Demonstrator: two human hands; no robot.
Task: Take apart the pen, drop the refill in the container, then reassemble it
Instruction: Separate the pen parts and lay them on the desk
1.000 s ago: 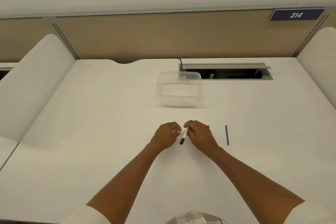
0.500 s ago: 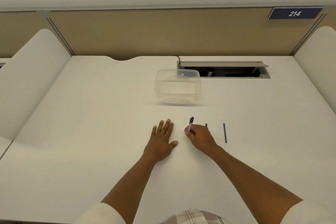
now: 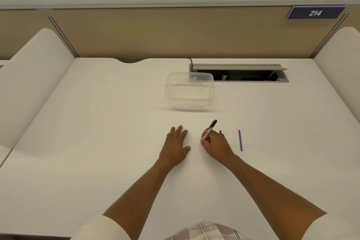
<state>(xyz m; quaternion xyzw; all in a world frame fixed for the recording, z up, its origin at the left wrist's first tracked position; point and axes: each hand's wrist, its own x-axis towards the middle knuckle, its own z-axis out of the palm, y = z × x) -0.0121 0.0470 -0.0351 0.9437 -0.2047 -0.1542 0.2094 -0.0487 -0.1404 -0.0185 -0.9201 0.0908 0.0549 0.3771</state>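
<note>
My right hand [image 3: 215,145] is closed around a white pen [image 3: 210,129] whose black end points up and away toward the container. My left hand [image 3: 176,145] lies flat on the white desk [image 3: 97,142], fingers spread, holding nothing, a little left of the right hand. A thin blue refill [image 3: 240,140] lies on the desk to the right of my right hand. A small dark piece [image 3: 220,131] peeks out just behind my right knuckles. The clear plastic container [image 3: 190,90] stands farther back, in the centre.
An open cable tray [image 3: 239,74] is sunk into the desk behind the container, to the right. A tan partition [image 3: 175,31] with a "214" sign closes off the back. White curved side panels stand at left and right.
A second ago both hands were together on the pen. My left hand has let go and spread flat on the desk; my right hand has turned the pen's black end away.
</note>
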